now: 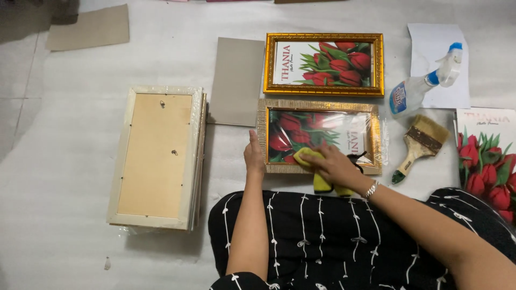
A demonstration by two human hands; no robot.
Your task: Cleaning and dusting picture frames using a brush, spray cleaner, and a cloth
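Bare floor left of frame stack (156, 157), spray bottle (424, 83) and brush (420, 146) crowding right side

Blue-and-white label (399, 97) on the clear spray bottle (424, 86) (lying sideways, upper right).
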